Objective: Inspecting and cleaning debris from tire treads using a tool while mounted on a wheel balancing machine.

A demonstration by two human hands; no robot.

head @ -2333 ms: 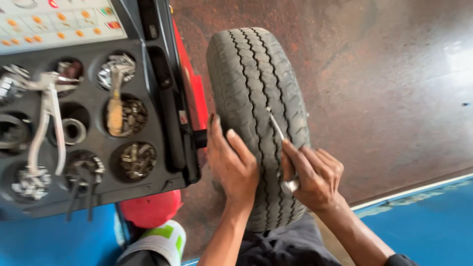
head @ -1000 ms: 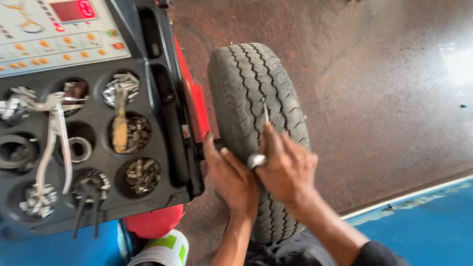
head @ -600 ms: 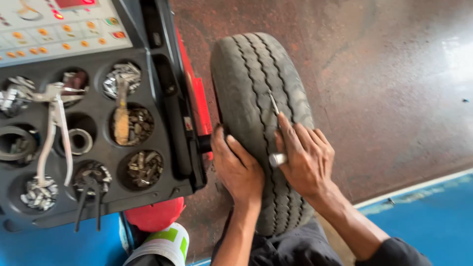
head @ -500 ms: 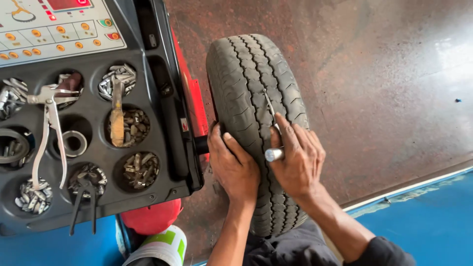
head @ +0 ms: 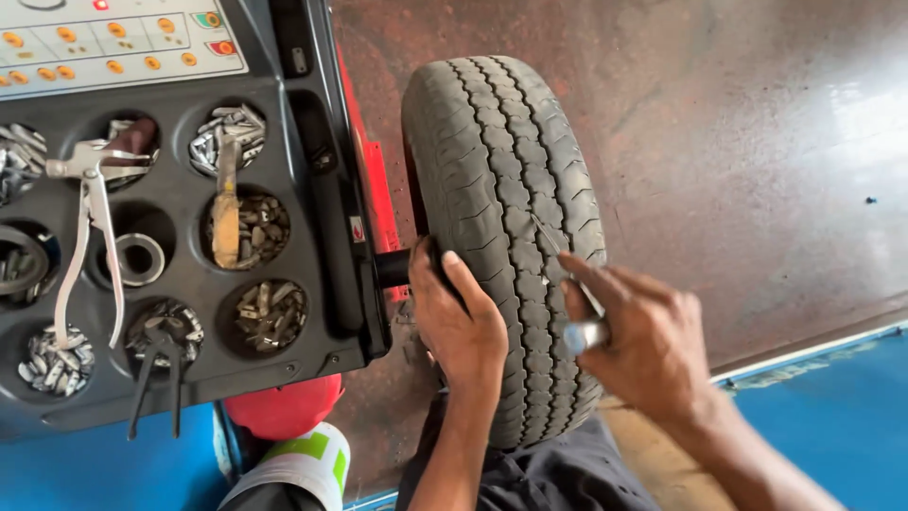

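A worn black tyre (head: 492,161) stands upright on the shaft of a wheel balancing machine, its tread facing me. My left hand (head: 461,326) grips the tyre's left edge with fingers wrapped over the shoulder. My right hand (head: 643,341) holds a thin metal pick tool (head: 579,312) with a silver handle. The pick's tip rests in a tread groove near the tyre's right side.
The black tray (head: 312,199) of the balancer at left holds round cups of metal wheel weights (head: 270,312), white-handled pliers (head: 90,246), black pliers (head: 156,378) and a wooden-handled tool (head: 225,213). A button panel (head: 113,38) lies above. Brown concrete floor (head: 738,142) spreads right, blue floor (head: 832,407) lower right.
My right hand has shifted along the tread with the pick, lifting away and coming back to a groove. My left hand has kept its hold on the tyre's left edge.
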